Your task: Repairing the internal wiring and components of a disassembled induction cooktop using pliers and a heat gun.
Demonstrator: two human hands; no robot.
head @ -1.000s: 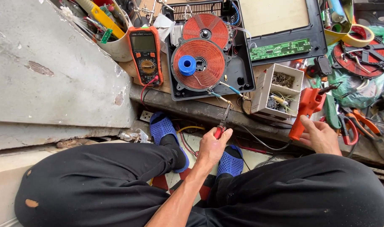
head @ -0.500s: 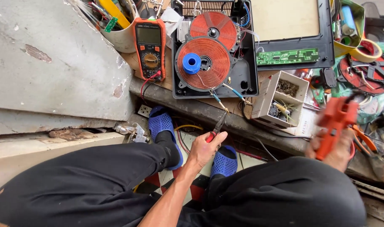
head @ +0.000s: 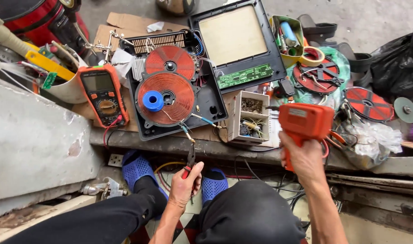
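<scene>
The left hand (head: 186,184) is raised between the knees, fingers closed around the red grips of a pair of pliers (head: 189,160). The forearm rises from the lower edge of the frame, wrist straight, knuckles toward the camera. The pliers point up and away from the body, their dark nose just below the edge of the work ledge (head: 170,143) and close under a loose wire end (head: 187,132) that hangs from the open induction cooker (head: 177,92); contact between nose and wire cannot be determined.

The right hand (head: 304,157) is held upright over the right knee, fingers wrapped tight around the handle of an orange soldering gun (head: 306,121). The forearm comes up from the lower right and the back of the hand faces the camera. The gun body sits above the fist, level, in front of the ledge and just right of a small white parts box (head: 249,116).

The cooker lies open on the ledge with two copper coils (head: 166,92) exposed; a blue solder spool (head: 152,100) rests on the nearer coil. An orange multimeter (head: 103,92) lies to the left of the cooker, face up, its red lead trailing off the ledge. A green circuit board (head: 245,75) sits on the black cooker top panel behind the box. Further coils (head: 368,104) and a roll of tape (head: 311,56) lie at the right. Blue sandals (head: 138,168) cover both feet below the ledge.
</scene>
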